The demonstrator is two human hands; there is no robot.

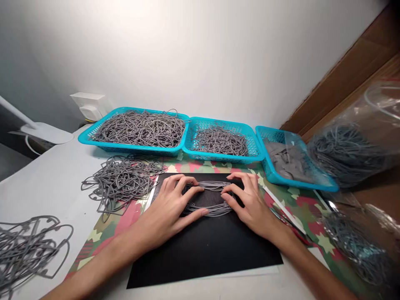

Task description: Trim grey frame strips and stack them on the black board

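Note:
A neat bundle of thin grey frame-shaped loops (214, 210), like flat rubber gaskets, lies on a black sheet (206, 250). My left hand (175, 200) curls round the left end of the bundle, its thumb along the near strands and its fingertips at the far strands. At the opposite end, my right hand (246, 200) has its bent fingers around the loops, with thumb and index close together inside them. Both hands hide the ends of the bundle. Left of the sheet sits a tangled heap of similar loops (125, 181).
Along the wall stand blue baskets: two with grey loops (134, 148) (223, 156), one with flat grey pieces (298, 183). More loops (28, 250) lie at the near left. Clear bags of grey strands (350, 154) (359, 250) are at right, near a white strip (284, 210).

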